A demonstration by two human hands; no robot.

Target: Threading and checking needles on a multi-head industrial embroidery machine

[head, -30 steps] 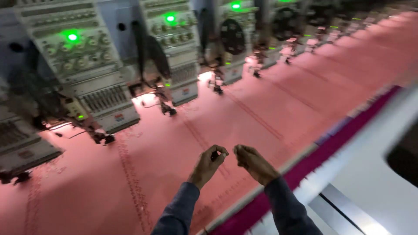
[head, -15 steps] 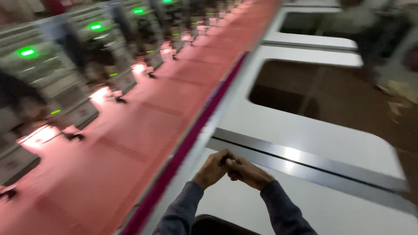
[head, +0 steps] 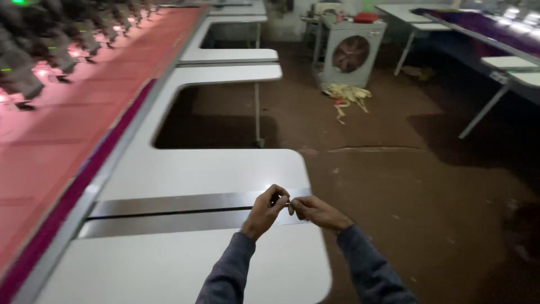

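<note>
Two hands, fingertips meeting: left hand and right hand both pinch one tiny object, too small to identify. One white table lies beneath the pinch; one fan box stands far beyond.

- Green indicator light at the top left corner, a small bright glow on the row of machine heads; it may belong to a control panel, too blurred to tell.
- Smaller green dots (mere specks) lower on those heads.
- No packages, labels or signs can be made out elsewhere.
</note>
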